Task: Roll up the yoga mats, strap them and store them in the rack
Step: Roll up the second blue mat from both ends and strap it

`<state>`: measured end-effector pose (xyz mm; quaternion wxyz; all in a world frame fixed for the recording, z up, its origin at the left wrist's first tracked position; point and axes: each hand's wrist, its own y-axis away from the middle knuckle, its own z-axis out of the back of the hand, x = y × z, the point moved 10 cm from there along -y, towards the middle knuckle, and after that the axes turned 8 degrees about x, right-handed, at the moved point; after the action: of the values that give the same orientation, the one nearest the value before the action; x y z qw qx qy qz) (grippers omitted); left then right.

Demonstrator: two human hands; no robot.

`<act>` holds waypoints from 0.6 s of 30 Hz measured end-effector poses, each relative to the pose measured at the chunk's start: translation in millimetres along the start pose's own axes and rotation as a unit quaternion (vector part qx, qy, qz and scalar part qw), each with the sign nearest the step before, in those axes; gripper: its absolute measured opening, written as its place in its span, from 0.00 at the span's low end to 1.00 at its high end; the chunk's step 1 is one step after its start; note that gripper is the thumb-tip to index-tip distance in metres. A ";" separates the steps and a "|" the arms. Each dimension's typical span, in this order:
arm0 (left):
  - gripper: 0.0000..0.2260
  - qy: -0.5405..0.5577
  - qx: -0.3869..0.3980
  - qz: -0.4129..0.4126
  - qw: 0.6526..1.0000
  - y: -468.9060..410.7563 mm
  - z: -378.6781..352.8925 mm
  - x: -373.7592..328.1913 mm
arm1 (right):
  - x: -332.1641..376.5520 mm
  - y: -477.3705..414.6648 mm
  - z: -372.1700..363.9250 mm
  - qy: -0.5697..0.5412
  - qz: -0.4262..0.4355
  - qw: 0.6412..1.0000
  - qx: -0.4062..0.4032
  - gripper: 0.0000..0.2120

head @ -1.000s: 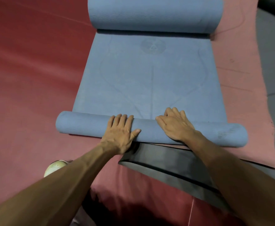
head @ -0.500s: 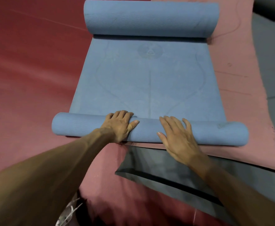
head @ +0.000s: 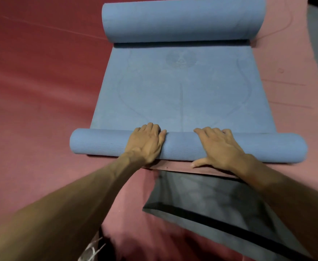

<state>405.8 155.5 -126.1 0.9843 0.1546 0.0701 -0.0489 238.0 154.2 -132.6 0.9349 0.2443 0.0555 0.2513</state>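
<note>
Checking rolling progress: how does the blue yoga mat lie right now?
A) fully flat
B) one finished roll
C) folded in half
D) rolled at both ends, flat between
D: the left hand and right hand rest on the near roll of the blue yoga mat, a thicker far roll sits beyond, with flat mat between.

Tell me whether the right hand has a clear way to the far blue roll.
Probably yes: the right hand lies flat on the near roll, holding nothing, and only bare flat mat separates it from the far blue roll. It may need a forward lean.
</note>
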 end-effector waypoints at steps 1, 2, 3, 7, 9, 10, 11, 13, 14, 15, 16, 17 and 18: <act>0.19 0.001 0.005 -0.011 1.000 3.6 -1.7 -3.0 | -0.6 -3.5 1.3 0.000 0.007 1.000 0.005 0.50; 0.24 -0.007 0.011 -0.025 1.000 5.8 -2.5 -5.5 | -1.4 -7.2 2.9 0.001 0.015 1.000 0.011 0.48; 0.28 -0.016 0.020 -0.032 0.999 6.9 -2.5 -6.0 | -2.4 -10.5 4.5 0.001 0.023 1.000 0.016 0.46; 0.32 -0.035 -0.012 -0.054 0.998 16.3 4.4 -8.0 | -7.5 -14.4 13.6 -0.037 0.028 0.998 0.029 0.42; 0.36 -0.046 -0.007 -0.046 0.998 31.6 1.8 -12.1 | -4.9 -12.1 17.5 -0.046 0.027 0.998 0.027 0.40; 0.37 -0.045 0.007 -0.039 0.998 39.7 -0.3 -13.5 | -3.3 -9.5 18.0 -0.050 0.025 0.998 0.029 0.39; 0.38 -0.044 0.022 -0.034 0.998 47.5 -1.6 -15.3 | -2.0 -5.6 17.3 -0.055 0.024 0.998 0.033 0.39; 0.40 -0.055 0.042 -0.035 0.997 60.3 -3.8 -17.2 | 1.4 5.2 12.7 -0.070 0.027 0.996 0.044 0.38; 0.40 -0.062 0.055 -0.043 0.996 67.2 -5.6 -16.7 | 3.5 11.6 9.3 -0.080 0.026 0.995 0.053 0.38; 0.40 -0.063 0.067 -0.054 0.994 75.1 -9.0 -15.6 | 6.2 17.5 4.5 -0.089 0.025 0.994 0.064 0.38; 0.40 -0.062 0.074 -0.065 0.993 83.2 -12.8 -14.6 | 8.5 23.3 -0.8 -0.096 0.021 0.992 0.073 0.38; 0.40 -0.060 0.082 -0.075 0.992 90.6 -17.9 -13.8 | 11.1 28.8 -6.0 -0.103 0.015 0.991 0.082 0.38; 0.40 -0.054 0.092 -0.079 0.991 98.4 -22.4 -14.6 | 14.4 34.4 -10.8 -0.108 0.010 0.990 0.091 0.37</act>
<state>400.3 256.9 -115.6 0.9612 0.2360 0.0239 -0.1408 232.9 191.9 -125.1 0.9068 0.3548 -0.0251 0.2265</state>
